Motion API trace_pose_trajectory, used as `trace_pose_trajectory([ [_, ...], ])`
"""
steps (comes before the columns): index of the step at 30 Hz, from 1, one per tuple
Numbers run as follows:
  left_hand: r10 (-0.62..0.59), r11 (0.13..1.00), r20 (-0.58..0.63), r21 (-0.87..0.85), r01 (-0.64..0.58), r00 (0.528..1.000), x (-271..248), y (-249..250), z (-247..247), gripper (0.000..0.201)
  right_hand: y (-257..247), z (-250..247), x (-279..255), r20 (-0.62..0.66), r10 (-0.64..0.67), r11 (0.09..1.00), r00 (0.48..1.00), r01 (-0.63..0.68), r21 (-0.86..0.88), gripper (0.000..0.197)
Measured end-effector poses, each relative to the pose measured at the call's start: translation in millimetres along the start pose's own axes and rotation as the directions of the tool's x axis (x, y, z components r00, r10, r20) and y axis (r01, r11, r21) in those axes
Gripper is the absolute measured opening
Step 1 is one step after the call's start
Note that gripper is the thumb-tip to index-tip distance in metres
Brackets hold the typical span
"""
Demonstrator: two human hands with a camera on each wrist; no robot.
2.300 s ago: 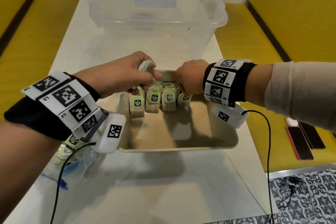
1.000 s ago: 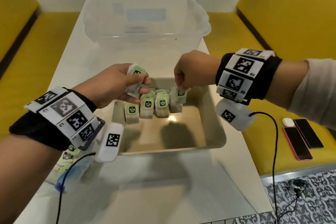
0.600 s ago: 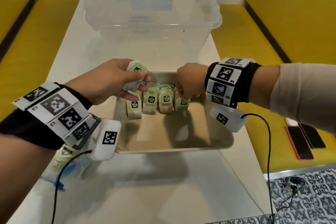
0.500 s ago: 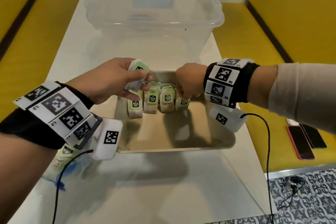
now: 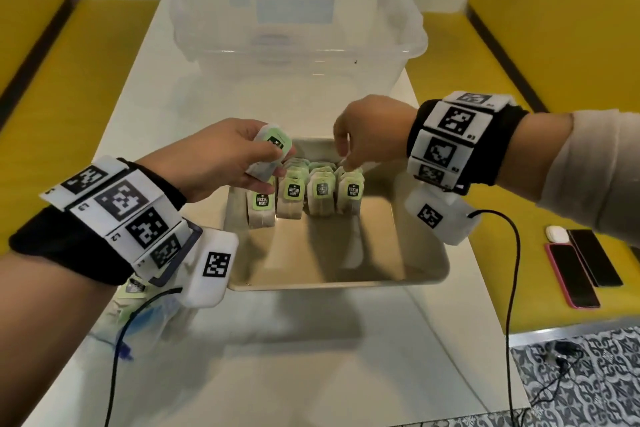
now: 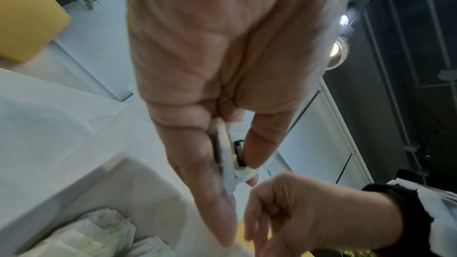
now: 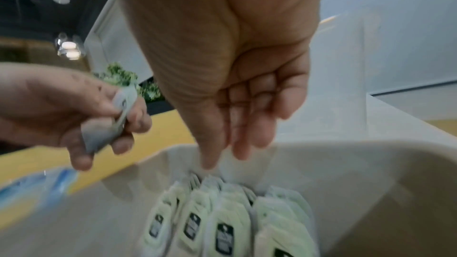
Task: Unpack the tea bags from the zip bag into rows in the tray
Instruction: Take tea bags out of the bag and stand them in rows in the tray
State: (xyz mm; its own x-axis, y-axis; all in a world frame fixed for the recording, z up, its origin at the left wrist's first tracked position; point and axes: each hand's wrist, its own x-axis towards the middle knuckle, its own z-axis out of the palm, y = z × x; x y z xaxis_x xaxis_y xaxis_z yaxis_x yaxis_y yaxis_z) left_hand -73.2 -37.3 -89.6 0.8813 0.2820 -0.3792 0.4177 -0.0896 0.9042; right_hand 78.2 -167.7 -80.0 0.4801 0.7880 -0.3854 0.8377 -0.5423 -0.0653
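Observation:
A beige tray (image 5: 339, 284) holds several green-tagged tea bags (image 5: 322, 189) standing in rows at its far end. My left hand (image 5: 273, 163) hovers over the tray's far left corner and pinches a small stack of tea bags (image 5: 268, 152) between thumb and fingers. My right hand (image 5: 346, 158) hangs over the rightmost row with its fingers pointing down and relaxed. In the right wrist view the right fingertips (image 7: 209, 163) sit just above the tops of the tea bags (image 7: 222, 222) and hold nothing. The zip bag (image 5: 145, 315) lies on the table, mostly hidden under my left wrist.
A large clear plastic bin (image 5: 294, 28) stands just behind the tray. Yellow benches flank the white table (image 5: 311, 357). Two phones (image 5: 575, 270) and a small white case lie on the right bench. Cables hang from both wrists across the table.
The right hand set a tea bag into the rightmost row and let go of it. Its fingers now hang loose above the row. The left hand kept its stack almost still.

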Motion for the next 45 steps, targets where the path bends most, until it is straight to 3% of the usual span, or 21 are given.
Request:
trace_pose_trajectory([
  [4, 0.045, 0.999, 0.035, -0.008, -0.045, 0.998, -0.6, 4.1, 3.3, 0.015, -14.2, -23.5, -19.6, -0.050, -0.082, 0.892, 0.995, 0.095, 0.441, 0.030],
  [7, 0.088, 0.996, 0.007, -0.034, -0.088, 0.996, -1.0, 7.0, 6.7, 0.009, -24.7, -29.2, -28.6, -0.124, -0.091, 0.812, 0.988, 0.146, 0.566, 0.023],
  [12, 0.119, 0.993, -0.003, 0.001, -0.119, 0.993, -1.3, 7.8, 12.1, 0.008, -31.3, -31.0, -31.6, -0.243, -0.085, 0.871, 0.966, 0.190, 0.452, 0.011],
  [16, 0.158, 0.987, -0.097, -0.004, -0.159, 0.983, -0.9, 10.3, 11.5, 0.009, -34.1, -34.2, -36.3, -0.325, -0.080, 0.903, 0.942, 0.207, 0.378, 0.008],
  [21, 0.218, 0.976, -0.130, 0.013, -0.218, 0.967, -3.0, 14.7, 12.5, 0.007, -33.5, -34.8, -38.9, -0.257, -0.044, 0.878, 0.965, 0.160, 0.451, 0.020],
  [28, 0.261, 0.965, -0.161, 0.079, -0.251, 0.952, 0.8, 16.1, 16.3, 0.018, -28.5, -33.7, -40.1, -0.240, -0.050, 0.874, 0.969, 0.159, 0.459, 0.021],
  [33, 0.282, 0.953, -0.131, 0.157, -0.261, 0.950, 3.2, 18.5, 23.5, 0.026, -22.3, -34.6, -39.5, -0.227, -0.062, 0.889, 0.972, 0.157, 0.430, 0.006],
  [39, 0.296, 0.917, -0.097, 0.306, -0.255, 0.950, 5.7, 18.9, 22.6, 0.034, -11.9, -33.5, -34.2, -0.092, -0.077, 0.948, 0.993, 0.101, 0.302, 0.004],
  [45, 0.267, 0.822, -0.096, 0.543, -0.175, 0.959, 5.7, 10.8, -2.5, 0.039, -1.5, 0.8, -17.8, 0.052, -0.086, 0.996, 0.995, 0.086, 0.016, 0.013],
])
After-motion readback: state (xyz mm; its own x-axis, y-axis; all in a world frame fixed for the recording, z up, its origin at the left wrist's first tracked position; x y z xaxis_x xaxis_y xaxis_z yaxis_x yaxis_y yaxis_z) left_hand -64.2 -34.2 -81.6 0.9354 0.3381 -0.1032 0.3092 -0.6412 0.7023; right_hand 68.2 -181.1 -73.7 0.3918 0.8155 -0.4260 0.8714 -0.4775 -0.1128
